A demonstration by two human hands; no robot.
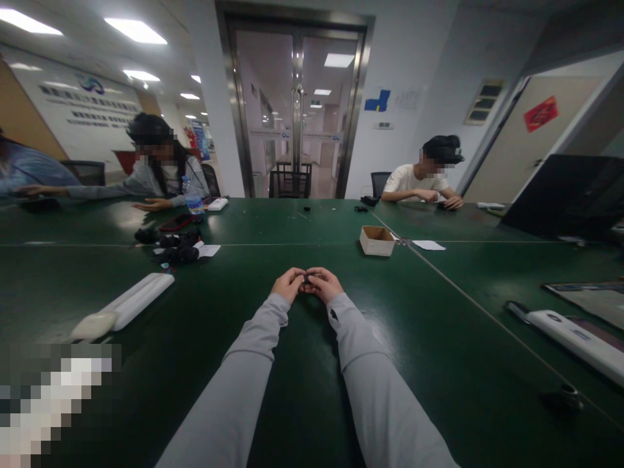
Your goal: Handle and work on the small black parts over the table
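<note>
Both my hands meet over the middle of the dark green table (312, 364), forearms stretched forward in light grey sleeves. Between the fingertips sits a small black object (307, 280), mostly covered by fingers and too small to name. My left hand (289, 283) pinches it from the left side, thumb and fingers closed. From the right, my right hand (325, 284) grips the same piece, its fingers curled. Beyond the hands, a bit to the right, stands an open small cardboard box (377, 247).
White power strips lie left (141, 302) and right (580, 341). Black gear (178, 247), a phone (176, 223) and a water bottle (194, 198) are at the far left. A paper sheet (429, 245) lies right of the box. A dark monitor (560, 195) stands right; other people sit across.
</note>
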